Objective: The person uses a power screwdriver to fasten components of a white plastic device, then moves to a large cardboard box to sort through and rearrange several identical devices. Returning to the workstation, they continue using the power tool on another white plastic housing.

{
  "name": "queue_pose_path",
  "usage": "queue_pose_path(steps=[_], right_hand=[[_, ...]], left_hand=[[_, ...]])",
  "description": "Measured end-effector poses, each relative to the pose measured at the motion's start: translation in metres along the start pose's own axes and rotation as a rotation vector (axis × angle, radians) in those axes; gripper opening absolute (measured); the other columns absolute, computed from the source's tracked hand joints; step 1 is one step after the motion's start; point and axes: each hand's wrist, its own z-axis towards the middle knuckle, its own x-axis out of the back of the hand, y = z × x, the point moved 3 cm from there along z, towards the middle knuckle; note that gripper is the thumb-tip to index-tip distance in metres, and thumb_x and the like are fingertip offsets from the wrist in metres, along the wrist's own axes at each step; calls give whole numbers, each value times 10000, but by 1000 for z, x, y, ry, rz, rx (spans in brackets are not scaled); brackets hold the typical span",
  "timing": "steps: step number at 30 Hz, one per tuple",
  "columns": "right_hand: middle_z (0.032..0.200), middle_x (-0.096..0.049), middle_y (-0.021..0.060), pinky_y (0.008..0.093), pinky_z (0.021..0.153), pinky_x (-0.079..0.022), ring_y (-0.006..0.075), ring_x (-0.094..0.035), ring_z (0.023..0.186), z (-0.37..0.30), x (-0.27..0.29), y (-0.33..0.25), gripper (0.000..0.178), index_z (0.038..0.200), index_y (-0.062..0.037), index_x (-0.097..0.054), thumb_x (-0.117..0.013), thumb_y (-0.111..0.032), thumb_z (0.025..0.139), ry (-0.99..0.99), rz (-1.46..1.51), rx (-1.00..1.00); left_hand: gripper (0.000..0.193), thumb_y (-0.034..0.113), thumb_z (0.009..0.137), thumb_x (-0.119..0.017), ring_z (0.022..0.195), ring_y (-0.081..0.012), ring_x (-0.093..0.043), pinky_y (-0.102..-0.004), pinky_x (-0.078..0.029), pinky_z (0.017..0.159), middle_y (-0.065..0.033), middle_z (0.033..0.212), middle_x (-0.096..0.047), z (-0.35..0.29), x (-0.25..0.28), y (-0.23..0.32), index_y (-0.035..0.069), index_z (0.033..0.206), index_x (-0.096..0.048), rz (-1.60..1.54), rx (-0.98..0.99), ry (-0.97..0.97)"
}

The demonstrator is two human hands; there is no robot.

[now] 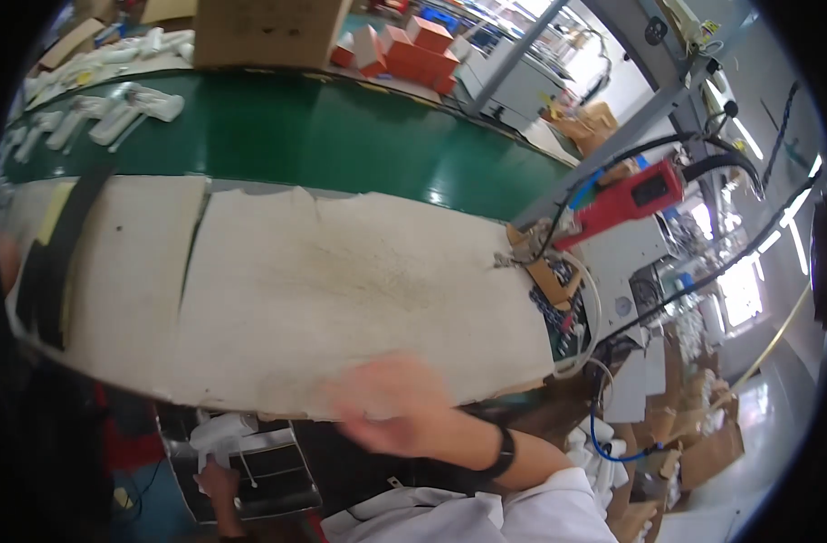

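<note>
At the lower left, below the table edge, my left hand (217,481) is closed around the lower part of a white, partly see-through plastic part (221,434) with a thin white rod. That part is over a dark, open crate (291,480). My right hand (391,403), with a black band at the wrist, passes over the front edge of the cardboard-covered table (277,299). Motion smears its fingers, and I cannot make out anything in them.
Behind the table runs a green conveyor belt (296,127) carrying several white plastic parts (137,113). A red power tool (621,204) with cables hangs at the right. Orange boxes (413,54) and a large carton (264,32) stand beyond the belt. Another person's hand (4,261) shows at far left.
</note>
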Motion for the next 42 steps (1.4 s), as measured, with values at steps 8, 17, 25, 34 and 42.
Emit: queue_pose_path(steps=[8,17,25,34,42], right_hand=[[1210,-503,120,311,843,-422,164,-526,970,-10,177,67,691,1333,-6,-333,-744,-134,793,854,-124,-336],[913,-631,44,223,711,-456,101,-582,772,9,191,76,299,1118,4,-556,-665,-47,844,681,601,-477],[737,-590,36,196,462,-377,80,-519,530,10,231,83,198,1025,-13,-571,-650,-19,844,750,617,-570],[610,-555,29,210,416,-365,95,-521,464,16,235,100,64,884,15,-595,-640,-12,848,803,459,-443],[601,-568,34,218,428,-401,94,-520,452,37,198,116,73,850,27,-595,-651,-17,834,826,604,-411]], left_hand=[[639,190,501,-719,947,-418,-535,-432,-473,840,-227,866,-614,-205,161,-13,93,1128,-644,-319,-325,144],[542,158,590,-665,723,-288,-613,-422,-354,772,-98,779,-649,-258,281,208,69,1120,-596,-69,-836,636],[660,230,689,-709,894,-277,-619,-437,-383,830,-141,963,-629,-231,229,345,11,1268,-479,179,-891,735],[757,447,564,-826,1079,-323,-553,-415,-453,892,-158,1166,-563,-188,261,479,19,1138,-583,379,-1392,217],[643,494,544,-776,881,-314,-643,-400,-512,803,-123,917,-661,-205,230,485,118,1050,-650,265,-1233,186]])
